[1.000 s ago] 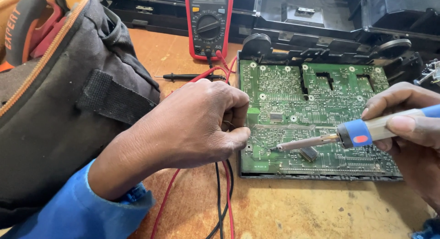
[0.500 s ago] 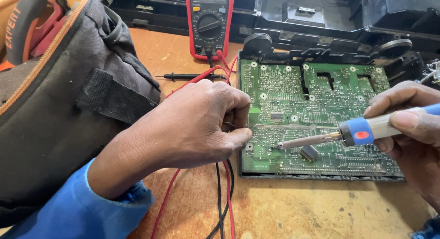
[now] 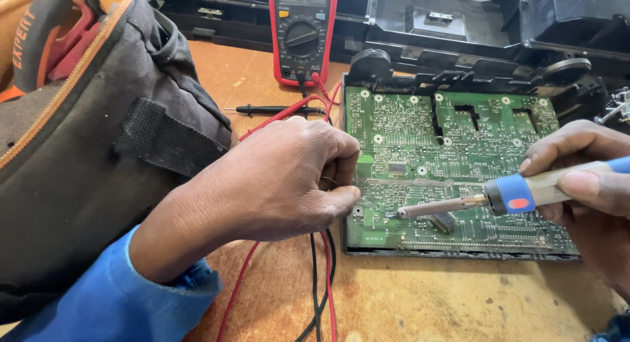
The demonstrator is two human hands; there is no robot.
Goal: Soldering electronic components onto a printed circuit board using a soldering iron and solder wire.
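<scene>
A green circuit board [image 3: 453, 145] lies flat on the wooden bench. My right hand [image 3: 590, 197] grips a soldering iron [image 3: 499, 199] with a blue collar; its metal tip rests on the board's lower left area. My left hand [image 3: 275, 178] sits at the board's left edge, thumb and forefinger pinched on a thin solder wire [image 3: 367, 203] that reaches toward the iron's tip. The wire is very fine and hard to see.
A red multimeter [image 3: 302, 33] stands at the back, its red and black leads [image 3: 321, 276] running under my left hand. A black probe [image 3: 269, 109] lies near it. A dark tool bag [image 3: 85, 138] fills the left. Black device housings [image 3: 472, 33] sit behind the board.
The soldering iron has slid a little left and down along the board, its tip closer to my left fingertips. My left hand has barely moved.
</scene>
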